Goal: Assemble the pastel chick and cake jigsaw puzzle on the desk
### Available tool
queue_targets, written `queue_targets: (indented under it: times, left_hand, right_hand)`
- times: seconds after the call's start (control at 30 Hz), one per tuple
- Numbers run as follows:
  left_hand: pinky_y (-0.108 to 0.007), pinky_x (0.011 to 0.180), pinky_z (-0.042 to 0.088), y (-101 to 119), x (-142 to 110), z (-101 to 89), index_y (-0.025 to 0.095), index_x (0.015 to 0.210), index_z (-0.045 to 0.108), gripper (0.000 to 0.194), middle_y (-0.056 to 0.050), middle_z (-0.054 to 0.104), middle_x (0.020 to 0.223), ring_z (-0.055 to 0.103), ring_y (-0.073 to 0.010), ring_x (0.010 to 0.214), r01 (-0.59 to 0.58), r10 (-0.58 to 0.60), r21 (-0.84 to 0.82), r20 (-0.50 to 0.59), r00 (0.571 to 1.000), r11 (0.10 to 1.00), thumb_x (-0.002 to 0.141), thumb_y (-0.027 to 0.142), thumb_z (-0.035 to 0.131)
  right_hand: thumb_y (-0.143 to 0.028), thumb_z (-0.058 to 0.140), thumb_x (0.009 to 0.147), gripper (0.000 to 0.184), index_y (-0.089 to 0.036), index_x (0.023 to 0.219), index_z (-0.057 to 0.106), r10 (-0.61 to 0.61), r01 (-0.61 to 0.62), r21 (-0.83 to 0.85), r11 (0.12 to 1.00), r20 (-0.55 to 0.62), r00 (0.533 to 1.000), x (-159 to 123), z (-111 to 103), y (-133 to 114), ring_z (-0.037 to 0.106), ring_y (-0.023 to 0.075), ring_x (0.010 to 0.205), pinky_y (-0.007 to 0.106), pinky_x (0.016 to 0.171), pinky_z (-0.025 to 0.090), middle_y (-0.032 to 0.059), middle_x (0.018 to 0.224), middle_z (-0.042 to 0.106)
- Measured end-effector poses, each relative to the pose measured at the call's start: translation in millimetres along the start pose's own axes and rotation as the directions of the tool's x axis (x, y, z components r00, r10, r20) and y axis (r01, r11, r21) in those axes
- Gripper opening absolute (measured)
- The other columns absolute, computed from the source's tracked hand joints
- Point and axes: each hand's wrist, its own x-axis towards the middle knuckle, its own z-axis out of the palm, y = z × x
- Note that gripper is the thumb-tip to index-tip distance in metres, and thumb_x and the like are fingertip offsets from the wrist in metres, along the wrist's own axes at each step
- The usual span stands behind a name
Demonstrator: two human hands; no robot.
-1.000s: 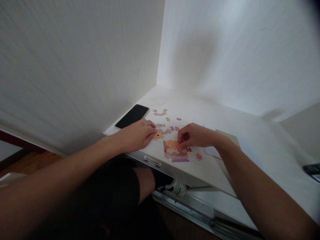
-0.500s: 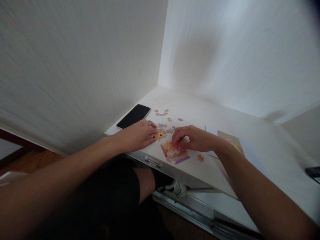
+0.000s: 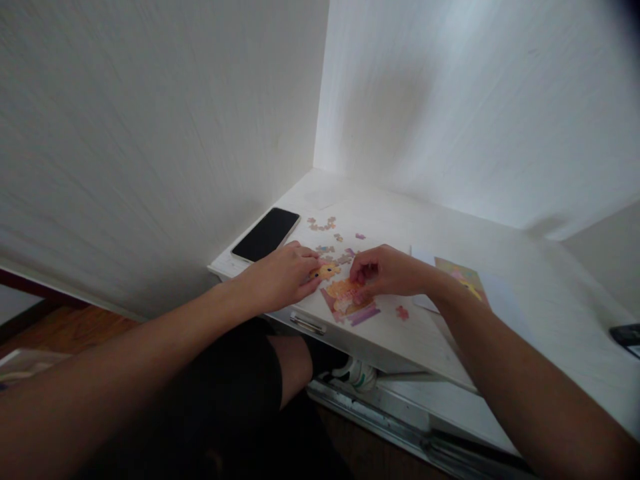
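My left hand point(image 3: 293, 272) reaches in from the left, its thumb and fingers around the left end of a small joined yellow puzzle section point(image 3: 329, 271) with dark eyes. That section lies flat on the white tabletop. My right hand point(image 3: 383, 270) is over the upper right of a larger joined puzzle section point(image 3: 345, 307) in orange, pink and purple. Its fingers are curled and closed against the thumb; whatever is between the tips is hidden. The two sections lie close together, a narrow gap between them. Loose puzzle pieces point(image 3: 345, 259) lie just behind the hands.
A dark-screened phone point(image 3: 267, 235) lies by the left wall. More loose pieces point(image 3: 321, 225) are scattered farther back. One pink-red piece point(image 3: 402, 313) sits right of the larger section. A picture card point(image 3: 463, 279) on white paper lies beyond my right forearm. Another dark device point(image 3: 627, 338) is far right.
My left hand has slid right with the yellow section, bringing it nearer the larger section. My right hand has shifted slightly right and up, still over the larger section.
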Motion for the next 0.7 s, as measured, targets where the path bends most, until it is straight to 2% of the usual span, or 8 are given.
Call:
queue_targets:
  times: [0.17, 0.33, 0.47, 0.6, 0.7]
  left_hand:
    - [-0.039, 0.095, 0.043, -0.8, 2.0, 2.6, 0.014, 0.101, 0.062, 0.027, -0.011, 0.062, 0.102, 0.055, -0.0222, 0.101, 0.012, -0.012, -0.019, 0.004, 1.000, 1.000, 0.094, 0.031, 0.043]
    - [-0.041, 0.096, 0.043, -2.6, 2.1, 6.9, 0.014, 0.109, 0.061, 0.031, -0.012, 0.058, 0.114, 0.052, -0.0241, 0.107, 0.018, -0.018, -0.029, 0.003, 1.000, 0.999, 0.094, 0.033, 0.042]
    - [-0.042, 0.098, 0.041, -5.9, 1.5, 7.9, 0.016, 0.115, 0.060, 0.033, -0.012, 0.056, 0.119, 0.050, -0.0246, 0.110, 0.017, -0.017, -0.037, 0.010, 1.000, 0.999, 0.095, 0.035, 0.042]
    - [-0.039, 0.099, 0.040, -11.4, 1.2, 6.7, 0.017, 0.116, 0.060, 0.033, -0.010, 0.056, 0.120, 0.050, -0.0214, 0.110, -0.006, 0.007, -0.057, 0.023, 1.000, 0.998, 0.096, 0.031, 0.037]
    - [-0.038, 0.099, 0.039, -15.4, 0.7, 7.1, 0.017, 0.115, 0.060, 0.032, -0.009, 0.055, 0.119, 0.049, -0.0203, 0.109, -0.007, 0.009, -0.065, 0.020, 1.000, 0.998, 0.096, 0.030, 0.037]
  right_hand:
    - [-0.036, 0.075, 0.066, 0.025, -0.018, 0.083, 0.069, -0.038, 0.038, 0.017, 0.999, -0.005, 0.999, 1.8, 2.2, -0.2, 0.050, 0.0117, 0.064, 0.024, 0.058, 0.038, 0.0004, 0.073, 0.063]
    - [-0.043, 0.081, 0.057, 0.035, -0.017, 0.072, 0.063, 0.008, -0.013, -0.064, 0.998, -0.087, 0.996, 4.6, 3.5, 2.3, 0.043, 0.0100, 0.056, 0.024, 0.052, 0.032, -0.0030, 0.061, 0.054]
    - [-0.047, 0.081, 0.056, 0.039, -0.017, 0.072, 0.063, -0.011, -0.005, -0.142, 0.990, -0.110, 0.994, 6.2, 4.2, 2.5, 0.044, 0.0100, 0.056, 0.025, 0.052, 0.031, -0.0025, 0.062, 0.056]
    - [-0.042, 0.080, 0.059, 0.033, -0.017, 0.073, 0.064, -0.050, 0.035, -0.134, 0.990, -0.114, 0.992, 6.2, 4.7, 2.2, 0.046, 0.0100, 0.056, 0.024, 0.052, 0.032, -0.0024, 0.063, 0.058]
    - [-0.036, 0.078, 0.063, 0.026, -0.017, 0.077, 0.066, -0.068, 0.062, -0.081, 0.995, -0.074, 0.995, 5.5, 3.5, 3.1, 0.050, 0.0112, 0.061, 0.024, 0.056, 0.035, -0.0007, 0.069, 0.062]
